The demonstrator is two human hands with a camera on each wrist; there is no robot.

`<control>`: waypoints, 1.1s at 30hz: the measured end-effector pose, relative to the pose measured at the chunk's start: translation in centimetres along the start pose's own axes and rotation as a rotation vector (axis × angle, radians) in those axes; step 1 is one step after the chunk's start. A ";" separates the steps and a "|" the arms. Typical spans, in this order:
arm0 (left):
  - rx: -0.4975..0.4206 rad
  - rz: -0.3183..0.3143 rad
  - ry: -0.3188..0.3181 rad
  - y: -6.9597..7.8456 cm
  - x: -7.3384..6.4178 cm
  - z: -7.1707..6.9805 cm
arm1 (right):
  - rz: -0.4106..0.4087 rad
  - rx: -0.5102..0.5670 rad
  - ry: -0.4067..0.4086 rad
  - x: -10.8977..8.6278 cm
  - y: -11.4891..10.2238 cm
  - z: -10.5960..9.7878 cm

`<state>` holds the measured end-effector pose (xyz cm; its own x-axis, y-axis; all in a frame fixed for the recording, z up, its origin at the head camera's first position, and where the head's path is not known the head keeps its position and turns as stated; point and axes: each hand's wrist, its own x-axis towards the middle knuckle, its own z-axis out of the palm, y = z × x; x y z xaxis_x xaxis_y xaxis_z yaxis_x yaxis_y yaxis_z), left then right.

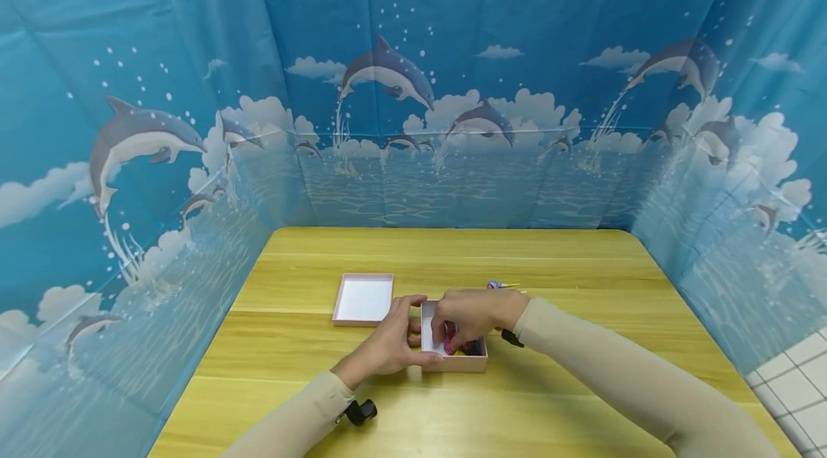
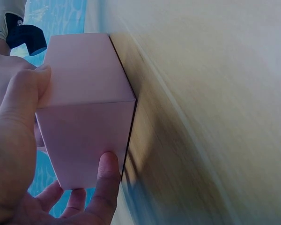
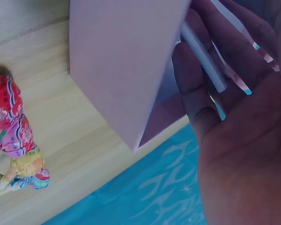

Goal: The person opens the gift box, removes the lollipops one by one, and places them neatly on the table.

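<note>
A pink open-topped box (image 1: pixel 455 365) with a white inside stands on the table. My left hand (image 1: pixel 388 344) steadies it from the left, thumb on the near side; in the left wrist view the fingertips touch the pink wall (image 2: pixel 86 136). My right hand (image 1: pixel 477 311) reaches into the box from above. Its curled fingers hold a lollipop by its white stick (image 3: pixel 203 56), as the right wrist view shows. Pink, yellow and dark wrapped pieces (image 1: pixel 474 348) show inside the box below the fingers.
The box lid (image 1: pixel 364 298) lies inside up behind my left hand. Wrapped lollipops (image 3: pixel 14 126) lie on the table right of the box, partly hidden by my right arm. The wooden table (image 1: pixel 291 372) is bordered by a blue dolphin curtain (image 1: pixel 400 178).
</note>
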<state>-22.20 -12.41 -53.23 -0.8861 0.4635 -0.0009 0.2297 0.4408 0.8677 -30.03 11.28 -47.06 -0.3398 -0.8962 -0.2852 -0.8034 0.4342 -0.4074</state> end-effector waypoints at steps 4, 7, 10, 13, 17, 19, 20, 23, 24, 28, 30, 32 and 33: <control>0.007 0.005 -0.006 -0.1 0.0 0.0 | 0.027 0.005 -0.022 0.2 0.0 0.1; 0.013 0.003 -0.002 -0.1 0.0 0.1 | 0.040 0.005 -0.025 0.3 0.0 0.2; 0.009 0.000 0.002 -0.2 0.1 0.0 | 0.042 0.001 -0.018 0.4 0.0 0.1; 0.010 -0.008 0.001 -0.2 0.1 0.0 | 0.037 0.009 -0.011 0.4 0.0 0.1; 0.007 -0.005 -0.004 -0.1 0.1 0.1 | 0.025 0.035 -0.001 0.3 0.0 0.0; 0.003 -0.003 -0.003 -0.1 0.1 0.1 | 0.020 0.044 0.008 0.2 0.1 0.0; 0.000 0.001 -0.002 -0.1 0.1 0.1 | 0.016 0.049 0.015 0.1 0.1 -0.1; -0.010 0.007 -0.001 -0.1 0.1 0.1 | -0.003 0.049 0.038 -0.1 0.2 -0.2; -0.011 0.005 -0.002 -0.1 0.1 0.2 | -0.012 0.047 0.049 -0.2 0.2 -0.2; -0.004 0.008 0.003 -0.1 0.3 0.2 | -0.036 0.028 0.095 -0.5 0.3 -0.3; 0.001 0.008 0.006 -0.1 0.3 0.2 | -0.037 0.021 0.117 -0.7 0.3 -0.4; -0.003 0.003 0.007 -0.1 0.2 0.1 | -0.039 0.018 0.138 -0.8 0.3 -0.4; -0.003 0.001 0.008 -0.1 0.2 0.1 | -0.036 0.024 0.146 -0.9 0.3 -0.4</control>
<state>-22.32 -12.29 -53.42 -0.8889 0.4580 0.0037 0.2291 0.4377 0.8694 -30.18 12.15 -46.61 -0.3796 -0.9143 -0.1414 -0.8053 0.4017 -0.4360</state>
